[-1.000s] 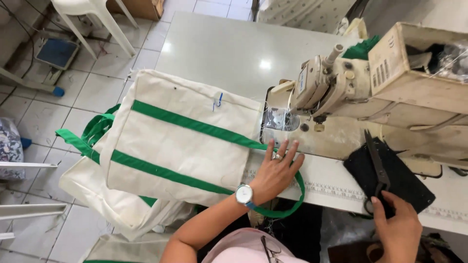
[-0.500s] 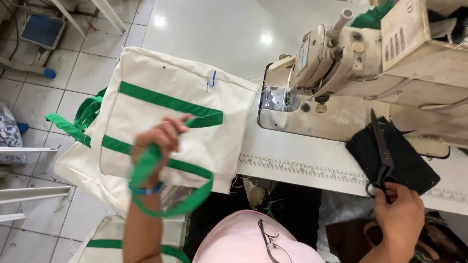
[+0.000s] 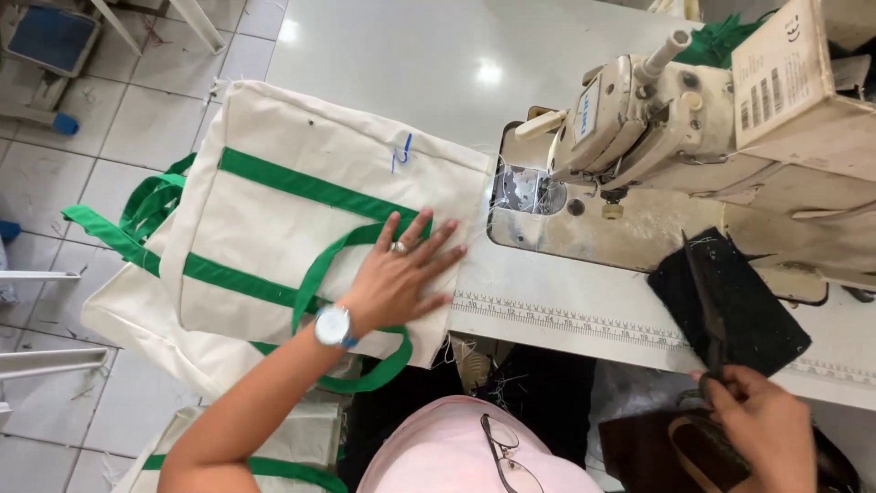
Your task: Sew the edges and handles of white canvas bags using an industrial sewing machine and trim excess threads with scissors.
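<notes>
The right hand (image 3: 762,429) is at the near edge of the table (image 3: 383,55); its fingers are curled on the handles of the scissors (image 3: 712,319), which lie on a black cloth (image 3: 757,315). The left hand (image 3: 397,278) lies flat with fingers spread, holding nothing, and presses a green strap (image 3: 315,274) on the cream bag (image 3: 301,219). Beyond, to the right of the bag, stands the sewing machine (image 3: 657,119).

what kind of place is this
Most likely a sewing workshop that makes bags. An industrial sewing machine stands on a white work table, the left hand presses a cream tote bag with green straps, and more bags lie stacked beside it.
</notes>
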